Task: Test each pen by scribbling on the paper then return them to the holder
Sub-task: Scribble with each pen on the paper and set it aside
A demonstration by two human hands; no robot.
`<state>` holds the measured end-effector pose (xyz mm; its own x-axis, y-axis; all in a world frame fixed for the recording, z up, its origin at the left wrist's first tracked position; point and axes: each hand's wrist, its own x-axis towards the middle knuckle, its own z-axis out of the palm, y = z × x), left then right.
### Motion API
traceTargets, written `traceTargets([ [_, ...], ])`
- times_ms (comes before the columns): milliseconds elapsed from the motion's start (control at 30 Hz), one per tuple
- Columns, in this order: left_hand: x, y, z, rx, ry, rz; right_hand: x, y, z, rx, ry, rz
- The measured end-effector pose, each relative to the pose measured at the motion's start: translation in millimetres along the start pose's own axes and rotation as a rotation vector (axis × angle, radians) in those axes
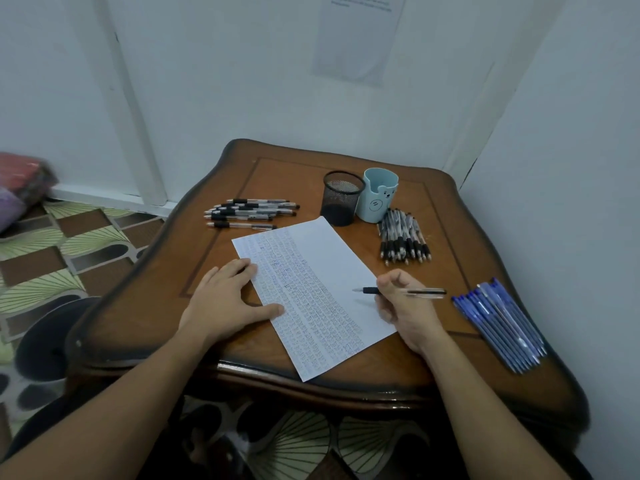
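Progress is judged to be partial; one pen point(401, 291) is pinched between the thumb and fingers of the right hand point(405, 306), with its tip pointed away from the palm over the bare part of the paper point(311, 289); whether the tip touches the sheet cannot be told. The left hand point(225, 299) is laid flat, fingers straight, on the edge of the sheet opposite the grip, so the paper is held in place. From the grip toward that hand the sheet is covered with rows of blue scribbles; many tests seem done. Beyond the grip the black mesh holder point(343, 199) and the blue cup point(379, 195) are seen with no pens standing out of them; on the table point(277, 174) a bundle of pens point(405, 240) lies between the grip and the cup, a row of pens point(252, 213) lies far across the sheet, and blue pens point(502, 323) lie just outside the grip; the returning seems wholly left.
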<state>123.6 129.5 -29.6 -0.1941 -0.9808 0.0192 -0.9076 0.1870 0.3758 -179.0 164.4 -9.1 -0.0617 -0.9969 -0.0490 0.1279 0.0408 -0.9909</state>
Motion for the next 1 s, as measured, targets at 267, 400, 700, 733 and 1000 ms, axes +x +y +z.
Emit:
traceTargets([
  [267, -1.3, 1.6, 0.2, -0.008, 0.01, -0.001, -8.4, 6.5, 5.9, -0.312, -0.076, -0.091],
  [400, -1.8, 2.3, -1.1, -0.002, -0.001, -0.004, -9.3, 10.0, 2.2, -0.392, -0.019, -0.118],
  [700, -3.0, 3.7, -2.5, 0.005, 0.0, -0.003, -14.3, 17.0, 4.8, -0.411, -0.013, -0.134],
  [733, -2.9, 3.1, -2.1, 0.0, 0.003, -0.003, -14.4, 17.4, 4.6, -0.407, -0.012, -0.134],
  [1000, -5.7, 8.0, -5.3, -0.007, -0.004, -0.005, -15.7, 16.6, 5.3, -0.455, 0.015, -0.158],
])
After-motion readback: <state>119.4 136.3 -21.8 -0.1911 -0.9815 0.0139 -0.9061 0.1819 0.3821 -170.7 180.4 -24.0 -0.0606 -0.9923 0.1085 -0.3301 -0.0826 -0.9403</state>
